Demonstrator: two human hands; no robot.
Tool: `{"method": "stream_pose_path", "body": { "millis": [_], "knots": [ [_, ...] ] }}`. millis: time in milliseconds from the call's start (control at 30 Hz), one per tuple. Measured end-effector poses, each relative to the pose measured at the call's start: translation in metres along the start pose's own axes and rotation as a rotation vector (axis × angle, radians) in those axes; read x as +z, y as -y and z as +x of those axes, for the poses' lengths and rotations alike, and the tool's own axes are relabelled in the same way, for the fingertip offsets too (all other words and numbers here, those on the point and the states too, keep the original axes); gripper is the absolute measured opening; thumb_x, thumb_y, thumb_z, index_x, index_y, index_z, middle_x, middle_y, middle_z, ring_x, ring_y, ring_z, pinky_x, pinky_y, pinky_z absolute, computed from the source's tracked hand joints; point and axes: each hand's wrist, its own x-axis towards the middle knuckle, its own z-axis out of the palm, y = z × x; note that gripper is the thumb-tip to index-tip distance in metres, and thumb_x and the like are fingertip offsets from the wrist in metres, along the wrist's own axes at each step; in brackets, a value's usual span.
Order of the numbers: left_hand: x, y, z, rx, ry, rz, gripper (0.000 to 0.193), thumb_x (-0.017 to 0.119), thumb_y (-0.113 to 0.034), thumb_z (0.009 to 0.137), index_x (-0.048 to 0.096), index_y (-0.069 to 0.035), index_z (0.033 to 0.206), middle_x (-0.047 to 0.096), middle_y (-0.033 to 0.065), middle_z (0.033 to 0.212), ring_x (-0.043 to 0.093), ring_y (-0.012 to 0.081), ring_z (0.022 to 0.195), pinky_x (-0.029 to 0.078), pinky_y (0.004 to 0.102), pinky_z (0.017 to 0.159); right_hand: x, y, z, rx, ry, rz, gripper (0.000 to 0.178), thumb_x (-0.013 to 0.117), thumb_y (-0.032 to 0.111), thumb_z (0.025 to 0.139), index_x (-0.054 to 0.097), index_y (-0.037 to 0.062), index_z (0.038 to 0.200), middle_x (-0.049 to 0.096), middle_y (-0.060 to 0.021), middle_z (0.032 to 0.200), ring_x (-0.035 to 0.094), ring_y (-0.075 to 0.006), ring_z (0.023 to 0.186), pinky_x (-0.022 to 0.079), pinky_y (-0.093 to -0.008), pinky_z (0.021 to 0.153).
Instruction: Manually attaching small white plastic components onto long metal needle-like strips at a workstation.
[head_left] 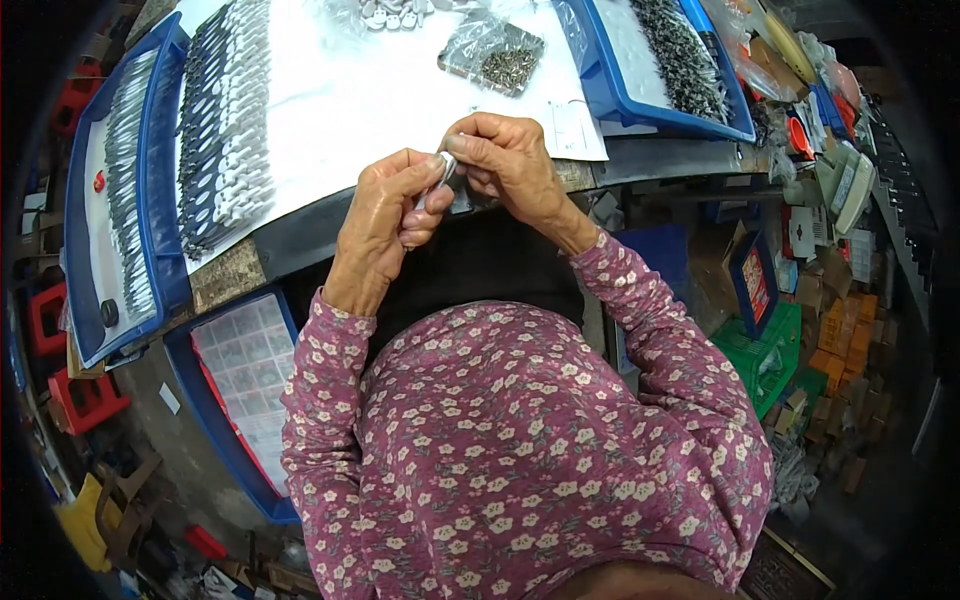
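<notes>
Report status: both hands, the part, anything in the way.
Left hand gripping small pale part. Right hand pinched on it too. Bag of small brassy pieces beyond, apart from both hands.

Parts bag (508, 66) on table (300, 242), between left tray (160, 225), right tray (685, 122).

Your head-worn wide fisheye camera looks steeply down over your purple, flower-printed fabric top (540, 430) toward the white-covered worktable (335, 110), with your bare left hand (385, 220) and bare right hand (512, 165) close below.
</notes>
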Motion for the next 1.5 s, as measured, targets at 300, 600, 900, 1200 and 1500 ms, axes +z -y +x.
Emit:
{"method": "stream_pose_path", "body": {
  "millis": [300,600,900,1200,1500],
  "knots": [
    [0.009,-0.003,0.002,0.006,-0.031,0.034,0.013,0.054,-0.015,0.084,0.048,-0.004,0.079,0.047,0.0024,0.057,0.03,0.0012,0.038,0.02,0.0134,0.031,-0.004,0.004,0.002,0.006,-0.007,-0.05,0.017,0.054,0.014,0.087,0.059,-0.0025,0.088,0.05,0.0013,0.059,0.038,-0.0017,0.043,0.029,-0.0151,0.038],
    [0.016,-0.004,0.002,0.102,-0.076,0.15,0.014,0.054,-0.017,0.085,0.047,-0.006,0.08,0.046,0.0009,0.057,0.03,0.0012,0.04,0.02,0.014,0.033,-0.031,0.029,0.015,-0.022,0.045,-0.338,0.019,0.053,0.018,0.087,0.062,0.0006,0.089,0.053,0.0011,0.06,0.04,-0.0011,0.044,0.029,-0.015,0.037],
    [0.01,-0.003,-0.009,0.207,-0.078,0.26,0.018,0.055,-0.022,0.086,0.046,-0.006,0.087,0.048,-0.0007,0.059,0.034,0.0014,0.044,0.023,0.0142,0.036,-0.088,0.016,0.06,-0.543,-0.303,-1.281,0.011,0.055,0.009,0.078,0.06,0.0,0.081,0.058,-0.0079,0.071,0.056,-0.0171,0.058,0.044,-0.0291,0.053],
    [0.006,-0.006,-0.015,0.224,-0.094,0.323,0.015,0.053,-0.018,0.087,0.045,-0.005,0.089,0.048,-0.0008,0.059,0.035,0.0016,0.045,0.024,0.0141,0.037,-0.087,0.005,0.077,-0.463,-0.18,-1.574,0.005,0.057,0.004,0.073,0.057,0.0006,0.077,0.058,-0.0107,0.073,0.057,-0.0255,0.06,0.046,-0.0339,0.057],
    [-0.001,-0.009,-0.018,0.257,-0.092,0.287,0.013,0.053,-0.013,0.085,0.045,-0.004,0.089,0.049,0.0,0.06,0.036,0.0021,0.046,0.025,0.0148,0.038,-0.083,0.009,0.074,-0.369,-0.189,-1.323,0.009,0.052,0.008,0.078,0.054,0.0002,0.081,0.056,-0.0131,0.068,0.058,-0.0284,0.062,0.045,-0.0359,0.057]
  ]
}}
